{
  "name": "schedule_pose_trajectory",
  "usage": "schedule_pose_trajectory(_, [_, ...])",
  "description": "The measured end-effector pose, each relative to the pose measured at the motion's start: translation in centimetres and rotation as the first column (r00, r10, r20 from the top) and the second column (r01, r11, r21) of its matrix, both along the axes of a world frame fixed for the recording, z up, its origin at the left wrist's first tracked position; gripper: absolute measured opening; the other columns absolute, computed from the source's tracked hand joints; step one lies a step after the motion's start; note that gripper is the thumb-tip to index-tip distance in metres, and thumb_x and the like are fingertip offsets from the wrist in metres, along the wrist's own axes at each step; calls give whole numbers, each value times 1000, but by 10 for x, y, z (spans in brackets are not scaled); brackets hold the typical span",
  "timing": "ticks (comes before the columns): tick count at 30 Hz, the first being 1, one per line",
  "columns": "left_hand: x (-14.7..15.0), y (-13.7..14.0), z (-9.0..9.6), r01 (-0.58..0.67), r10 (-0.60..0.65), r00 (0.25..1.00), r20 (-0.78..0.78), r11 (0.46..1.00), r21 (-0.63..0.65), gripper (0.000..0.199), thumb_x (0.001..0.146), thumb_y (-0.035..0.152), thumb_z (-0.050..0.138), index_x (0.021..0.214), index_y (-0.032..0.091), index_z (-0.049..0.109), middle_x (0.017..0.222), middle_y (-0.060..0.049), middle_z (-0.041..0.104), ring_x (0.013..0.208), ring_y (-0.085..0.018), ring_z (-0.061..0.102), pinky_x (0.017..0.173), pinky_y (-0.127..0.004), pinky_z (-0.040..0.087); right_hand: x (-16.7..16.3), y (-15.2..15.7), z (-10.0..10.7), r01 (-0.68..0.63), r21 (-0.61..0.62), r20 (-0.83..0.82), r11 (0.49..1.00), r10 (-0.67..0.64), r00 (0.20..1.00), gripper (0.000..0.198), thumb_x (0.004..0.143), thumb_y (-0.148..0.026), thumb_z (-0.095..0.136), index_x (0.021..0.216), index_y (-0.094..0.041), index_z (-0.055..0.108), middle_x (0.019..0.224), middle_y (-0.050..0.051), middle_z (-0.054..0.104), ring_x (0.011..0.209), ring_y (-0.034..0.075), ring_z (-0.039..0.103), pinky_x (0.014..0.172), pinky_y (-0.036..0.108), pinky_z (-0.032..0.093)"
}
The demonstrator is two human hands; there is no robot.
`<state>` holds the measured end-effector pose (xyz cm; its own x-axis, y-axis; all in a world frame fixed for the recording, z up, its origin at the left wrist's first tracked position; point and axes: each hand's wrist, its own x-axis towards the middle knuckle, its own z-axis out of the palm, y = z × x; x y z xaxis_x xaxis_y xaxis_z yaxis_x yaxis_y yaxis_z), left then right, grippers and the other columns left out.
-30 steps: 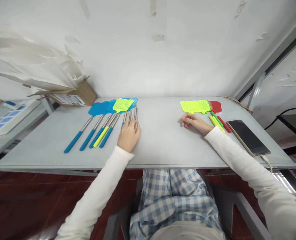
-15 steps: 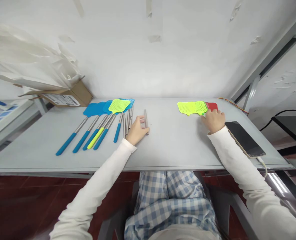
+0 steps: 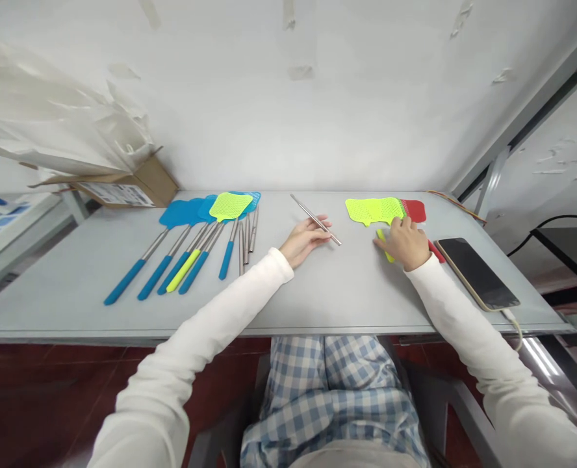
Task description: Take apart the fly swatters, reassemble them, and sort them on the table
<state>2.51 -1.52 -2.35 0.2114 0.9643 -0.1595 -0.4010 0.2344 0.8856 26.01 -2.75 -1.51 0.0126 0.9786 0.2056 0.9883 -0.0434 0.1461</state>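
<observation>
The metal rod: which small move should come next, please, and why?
Perhaps bring the yellow-green handle towards the metal rod: the left grip holds the rod with its nearer end slanting right, and the right grip is at the handle, apart from it.

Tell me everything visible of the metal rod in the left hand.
The metal rod is slim, straight and silvery, smooth and shiny like steel, with both ends bare. It is held over the gray table, slanting from its far end on the left to its near end on the right. The left hand grips it closer to the near end; nothing else visibly touches it.
</observation>
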Motion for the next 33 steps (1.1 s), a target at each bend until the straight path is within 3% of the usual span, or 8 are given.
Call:
schedule_pose_trajectory(3, [3,11,-11,-34,31,999,43,996,77,19,75,10,68,93,14,62,91,-6,68,86,-16,68,92,-35,51,2,-1,-4,2,-49,8,999,-1,1000,37,91,-39,52,102,-5,58,99,26,63,92,35,62,68,36,40])
schedule_pose_trajectory(6, [1,13,-17,-105,94,988,125,991,82,6,83,18,63,87,14,61,90,-7,69,89,-17,68,97,-39,49,-4,2,-4,-199,-87,-84,976,192,978,22,94,-28,48,101,-11,59,97,18,66,87,28,63,66,32,39])
schedule_pose_trajectory(9, [-2,10,-19,-174,155,971,180,980,92,5,84,19,62,86,15,60,90,-6,69,89,-17,69,99,-40,48,-17,7,-5,-411,11,-216,911,404,889,19,96,-26,46,105,-16,59,100,11,65,87,23,62,69,30,39])
schedule_pose_trajectory(13, [-3,7,-18,-245,219,956,193,962,122,9,84,22,63,87,17,57,86,-3,69,92,-17,70,101,-38,47,-33,12,-7,-516,170,-252,840,543,801,26,99,-29,39,110,-19,60,99,10,62,85,22,59,72,31,39])
schedule_pose_trajectory(17, [-4,9,-16,-248,217,956,195,957,149,10,83,23,63,88,17,57,87,-3,69,92,-16,69,101,-36,48,-40,11,-8,-530,213,-258,821,570,780,30,101,-30,36,113,-20,61,99,10,61,89,22,58,75,30,39])
schedule_pose_trajectory(25, [-5,4,-10,-191,163,975,153,964,185,16,82,26,68,90,18,57,97,-5,70,101,-18,68,101,-37,48,-41,10,-11,-472,258,-255,843,530,809,32,101,-31,34,112,-21,62,98,9,61,88,22,55,74,31,35])
schedule_pose_trajectory(33, [-6,5,-16,-84,58,991,117,968,237,19,79,28,73,92,17,65,112,-8,71,104,-18,66,103,-36,46,-40,14,-9,-440,266,-193,858,495,847,31,101,-30,35,115,-20,62,103,10,62,91,23,55,75,32,32])
